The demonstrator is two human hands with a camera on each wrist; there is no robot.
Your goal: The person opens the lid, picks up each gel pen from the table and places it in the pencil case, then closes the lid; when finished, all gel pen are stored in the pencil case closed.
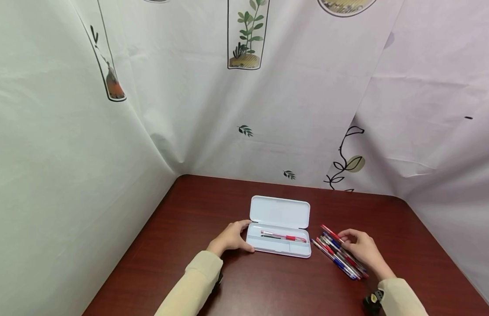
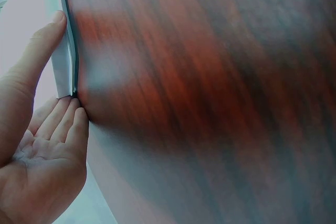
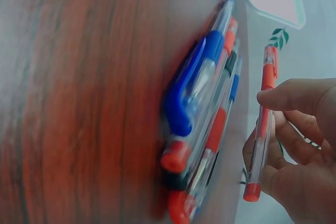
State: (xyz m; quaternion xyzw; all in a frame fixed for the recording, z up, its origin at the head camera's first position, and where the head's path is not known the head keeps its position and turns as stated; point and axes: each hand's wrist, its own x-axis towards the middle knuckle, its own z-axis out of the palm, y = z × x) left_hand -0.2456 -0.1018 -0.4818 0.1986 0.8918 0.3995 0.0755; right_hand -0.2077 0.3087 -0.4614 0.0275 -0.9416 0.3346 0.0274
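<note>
white pencil case [image 1: 279,228] lying open on dark red table [image 1: 189,245], lid [image 1: 280,212] tilted back toward the far side, long axis running left to right across the view; one red-capped pen [image 1: 284,236] already lying lengthwise in the tray, parallel to that axis, with a darker pen beside it, hard to make out. left hand [image 1: 231,237] resting against the case's left end, fingers [image 2: 62,124] relaxed and nearly straight, thumb [image 2: 37,51] laid along the white edge, steadying rather than clasping. right hand [image 1: 362,248] sitting on the table to the right of the case, pinching a single red pen [image 3: 261,129] between thumb and curled fingertips [image 3: 294,98], lifted clear of the rest. loose bundle of pens [image 1: 339,256], red and blue caps mixed, lying just beside that hand, slanting diagonally from near the case's right end toward the near right edge of the table. case lying to the left of the right hand, near but apart; held pen's long axis standing askew to the tray's, so needing a turn to match. right hand nearer the bundle, left hand nearer the case. patterned cloth backdrop [image 1: 248,87] hanging behind and on both sides.
</note>
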